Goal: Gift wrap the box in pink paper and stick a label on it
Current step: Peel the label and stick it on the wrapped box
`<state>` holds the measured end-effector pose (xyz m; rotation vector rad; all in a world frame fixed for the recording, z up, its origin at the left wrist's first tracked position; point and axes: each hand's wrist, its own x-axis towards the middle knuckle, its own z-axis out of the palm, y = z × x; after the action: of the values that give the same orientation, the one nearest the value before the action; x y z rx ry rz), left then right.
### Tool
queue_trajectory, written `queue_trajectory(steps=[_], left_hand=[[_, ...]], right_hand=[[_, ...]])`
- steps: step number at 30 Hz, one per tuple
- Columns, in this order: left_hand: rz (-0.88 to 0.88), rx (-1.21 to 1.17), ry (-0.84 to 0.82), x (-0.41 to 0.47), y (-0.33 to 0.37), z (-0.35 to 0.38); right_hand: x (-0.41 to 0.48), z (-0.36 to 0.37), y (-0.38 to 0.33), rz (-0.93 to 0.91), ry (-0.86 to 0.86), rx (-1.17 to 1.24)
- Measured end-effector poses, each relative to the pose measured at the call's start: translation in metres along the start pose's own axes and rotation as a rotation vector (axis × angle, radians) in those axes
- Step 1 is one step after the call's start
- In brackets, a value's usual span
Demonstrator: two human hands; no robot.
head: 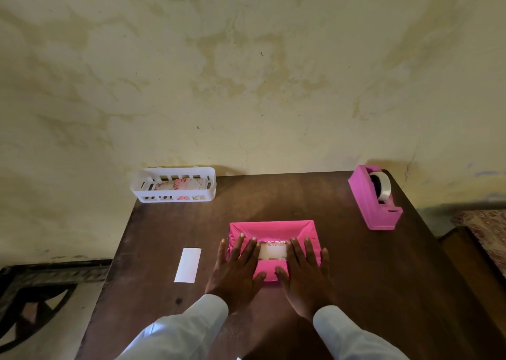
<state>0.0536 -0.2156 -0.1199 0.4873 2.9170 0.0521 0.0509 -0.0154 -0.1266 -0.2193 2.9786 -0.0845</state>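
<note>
A box wrapped in pink paper point(273, 229) lies on the dark wooden table point(356, 277), near its middle. A white label point(273, 251) with floral edges and printed words sits on the box's top face. My left hand point(236, 269) lies flat on the left part of the box, fingers straight. My right hand point(304, 273) lies flat on the right part, fingers straight. The label shows between the two hands, and both thumbs rest on the near pink edge.
A white strip of backing paper point(188, 265) lies to the left of the box. A white slotted basket point(174, 184) with floral cards stands at the back left corner. A pink tape dispenser point(376, 196) stands at the back right.
</note>
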Motion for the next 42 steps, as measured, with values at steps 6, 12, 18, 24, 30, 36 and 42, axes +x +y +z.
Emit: queue_trajectory(steps=[6,12,18,24,30,36,42], left_hand=[[-0.05,-0.011,-0.026,-0.001,0.0,0.001],[-0.043,-0.006,-0.019,-0.004,-0.004,0.0],[-0.044,-0.015,-0.006,-0.006,-0.004,-0.002],[-0.013,-0.009,-0.03,-0.003,0.0,-0.003],[-0.028,-0.009,-0.024,-0.005,0.005,-0.009],[-0.127,-0.134,-0.034,-0.013,0.0,-0.011],[-0.482,-0.733,0.153,-0.024,-0.016,-0.008]], right_hand=[[-0.003,-0.007,0.006,0.037,0.002,0.005],[0.0,-0.013,-0.004,-0.035,-0.003,0.012],[-0.002,-0.014,-0.004,-0.042,-0.007,0.02],[-0.008,-0.012,-0.005,-0.021,-0.018,0.021],[-0.009,-0.017,-0.005,-0.028,-0.044,0.034],[-0.012,-0.016,-0.001,0.017,0.045,0.115],[-0.012,-0.017,0.018,0.363,0.167,0.615]])
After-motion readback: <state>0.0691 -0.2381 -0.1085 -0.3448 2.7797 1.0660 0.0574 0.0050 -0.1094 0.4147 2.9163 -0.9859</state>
